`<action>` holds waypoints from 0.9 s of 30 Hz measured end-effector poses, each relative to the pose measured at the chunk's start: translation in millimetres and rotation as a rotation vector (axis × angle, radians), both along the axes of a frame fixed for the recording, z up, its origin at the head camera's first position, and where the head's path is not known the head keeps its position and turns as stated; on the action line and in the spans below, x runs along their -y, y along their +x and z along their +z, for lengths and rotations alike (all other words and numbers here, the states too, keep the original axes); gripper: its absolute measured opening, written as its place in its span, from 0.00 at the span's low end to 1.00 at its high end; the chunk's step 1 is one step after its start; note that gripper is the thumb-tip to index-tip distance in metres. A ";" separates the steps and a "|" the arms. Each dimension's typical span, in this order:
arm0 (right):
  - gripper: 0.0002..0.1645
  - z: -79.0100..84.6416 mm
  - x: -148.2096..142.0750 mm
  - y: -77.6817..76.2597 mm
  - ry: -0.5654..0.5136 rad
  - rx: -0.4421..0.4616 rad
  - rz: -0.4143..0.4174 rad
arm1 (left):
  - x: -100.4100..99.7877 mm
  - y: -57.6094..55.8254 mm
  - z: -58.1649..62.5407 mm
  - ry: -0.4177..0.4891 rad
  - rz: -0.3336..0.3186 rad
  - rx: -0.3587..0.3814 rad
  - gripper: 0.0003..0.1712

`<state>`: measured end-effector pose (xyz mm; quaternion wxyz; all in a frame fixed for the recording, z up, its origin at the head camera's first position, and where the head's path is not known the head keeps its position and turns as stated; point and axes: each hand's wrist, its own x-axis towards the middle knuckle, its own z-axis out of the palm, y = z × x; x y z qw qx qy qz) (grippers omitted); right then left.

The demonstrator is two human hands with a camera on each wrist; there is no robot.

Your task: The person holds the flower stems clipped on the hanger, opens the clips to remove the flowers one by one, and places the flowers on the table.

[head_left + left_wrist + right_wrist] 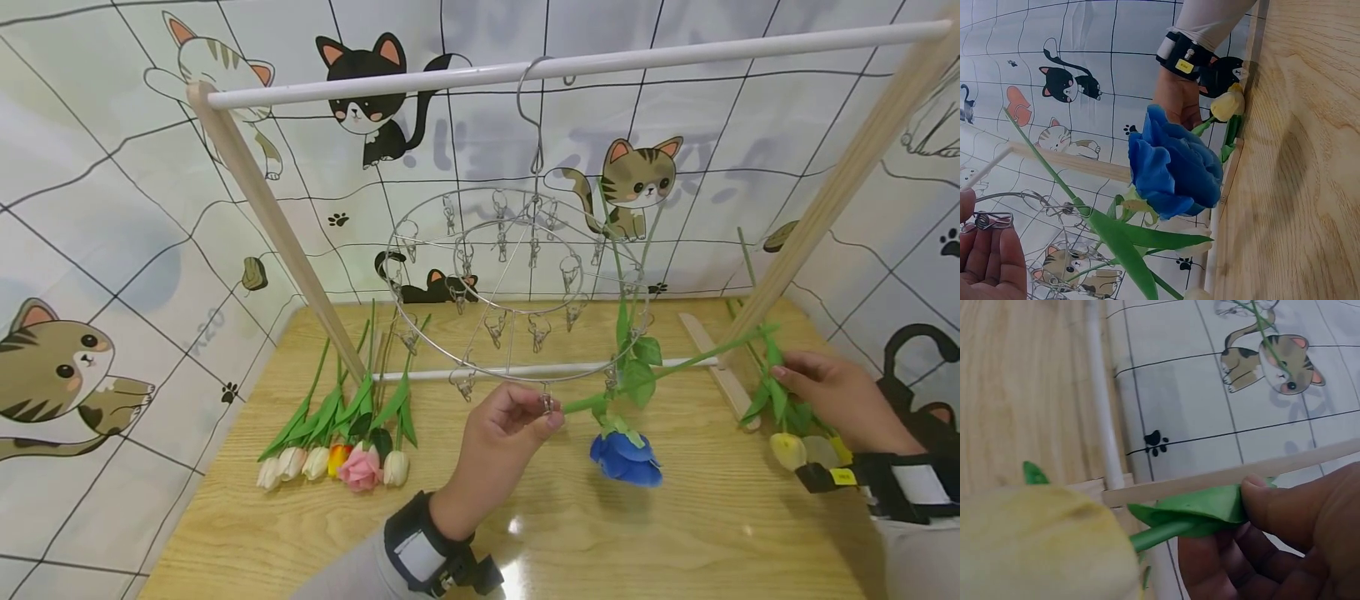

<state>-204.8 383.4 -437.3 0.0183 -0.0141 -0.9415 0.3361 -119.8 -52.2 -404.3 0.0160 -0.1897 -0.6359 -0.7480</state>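
My left hand (498, 442) pinches a metal clip (547, 402) at the near rim of the round wire hanger (517, 311). The same clip (991, 220) lies between thumb and fingers in the left wrist view. At right, my right hand (840, 396) pinches the green leaf and stem of a pale yellow tulip (787, 451); its leaf (1210, 505) is under the thumb in the right wrist view. A blue rose (626, 458) hangs head-down from the hanger's right side. A green stem (708, 357) spans between the hands; whether the left clip touches it, I cannot tell.
The hanger's hook (531, 108) sits over a white rail (450, 77) on wooden posts (277, 233). White tulips (315, 462) and a pink rose (360, 468) lie on the wooden table (420, 550) at left. A cat-printed sheet (495, 125) stands behind.
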 end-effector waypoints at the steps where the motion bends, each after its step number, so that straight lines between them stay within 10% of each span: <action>1: 0.35 -2.2 -1.4 -1.0 0.007 0.018 0.011 | -0.1 -0.2 -0.4 -0.002 0.001 -0.002 0.13; 27: 0.36 -34.7 -5.0 -16.3 0.190 0.127 0.120 | 0.2 0.5 -2.7 -0.004 -0.003 0.000 0.12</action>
